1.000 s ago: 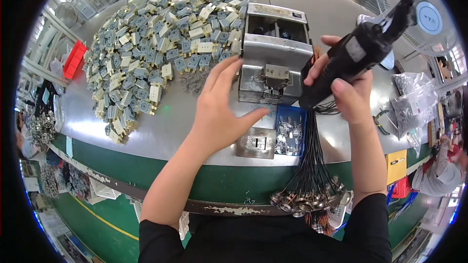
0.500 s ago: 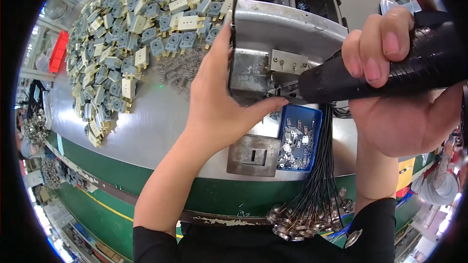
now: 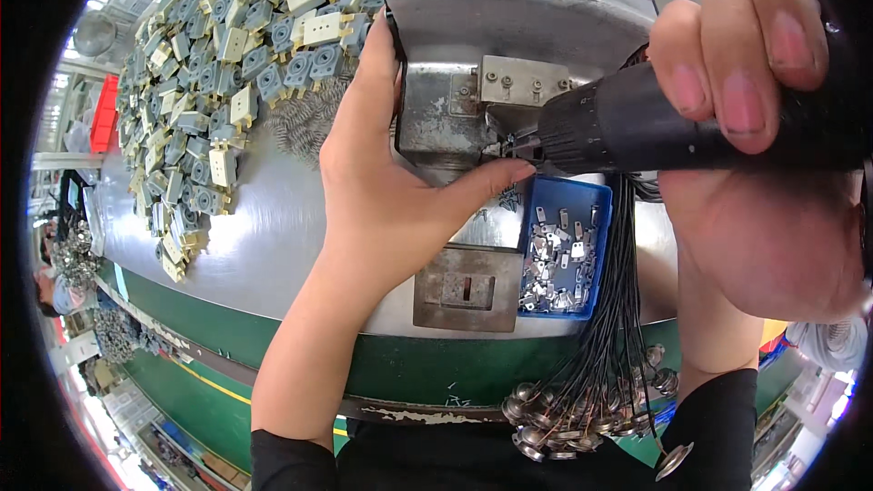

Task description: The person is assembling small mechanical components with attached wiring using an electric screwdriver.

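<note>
My left hand [image 3: 382, 168] spreads wide along the steel fixture [image 3: 441, 134], right hand [image 3: 747, 118] wraps the black power screwdriver [image 3: 627, 123], nose at the fixture's front: likely rigid, hefty, smooth, best gripped mid-barrel.

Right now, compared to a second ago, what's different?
The right hand swung the black power tool to the left: its tip went from the right edge of the metal stand to just below the small metal block. The view came closer too. Nothing visible was let go. The left hand stayed spread at the stand's left side, and the blue tray stayed in front.
</note>
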Action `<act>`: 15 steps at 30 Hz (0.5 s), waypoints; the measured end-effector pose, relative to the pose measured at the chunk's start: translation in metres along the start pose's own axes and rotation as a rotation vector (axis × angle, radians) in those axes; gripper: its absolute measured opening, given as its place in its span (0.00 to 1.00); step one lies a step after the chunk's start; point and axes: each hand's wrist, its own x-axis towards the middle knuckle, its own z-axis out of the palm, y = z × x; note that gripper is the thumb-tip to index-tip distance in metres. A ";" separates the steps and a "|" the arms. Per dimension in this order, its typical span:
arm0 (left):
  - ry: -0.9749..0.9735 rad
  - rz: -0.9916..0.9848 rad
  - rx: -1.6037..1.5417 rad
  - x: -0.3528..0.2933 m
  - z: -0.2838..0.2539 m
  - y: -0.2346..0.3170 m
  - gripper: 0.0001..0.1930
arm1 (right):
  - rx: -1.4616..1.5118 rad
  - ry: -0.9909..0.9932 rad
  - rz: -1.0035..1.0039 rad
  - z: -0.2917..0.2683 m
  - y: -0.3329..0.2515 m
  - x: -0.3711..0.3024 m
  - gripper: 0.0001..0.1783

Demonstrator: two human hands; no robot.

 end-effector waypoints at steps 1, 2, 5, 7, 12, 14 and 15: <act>0.007 -0.001 -0.012 0.000 0.000 0.001 0.63 | 0.001 -0.004 -0.007 -0.001 0.000 0.001 0.54; 0.011 -0.004 -0.026 -0.001 0.001 0.000 0.63 | 0.002 -0.005 -0.013 -0.002 0.001 0.000 0.54; 0.003 -0.011 0.018 -0.002 -0.001 0.002 0.63 | 0.003 -0.014 -0.030 -0.002 0.009 0.005 0.55; 0.018 0.009 0.028 -0.002 -0.001 0.000 0.62 | 0.004 -0.024 -0.040 -0.018 0.002 0.004 0.55; 0.029 0.042 0.016 0.001 0.001 -0.002 0.60 | 0.005 -0.061 -0.058 -0.003 0.010 0.011 0.57; 0.058 0.050 0.037 0.001 0.003 -0.004 0.58 | 0.003 -0.078 -0.065 0.003 0.015 0.017 0.57; 0.065 0.047 0.031 0.001 0.003 -0.004 0.58 | 0.000 -0.085 -0.069 0.000 0.014 0.018 0.57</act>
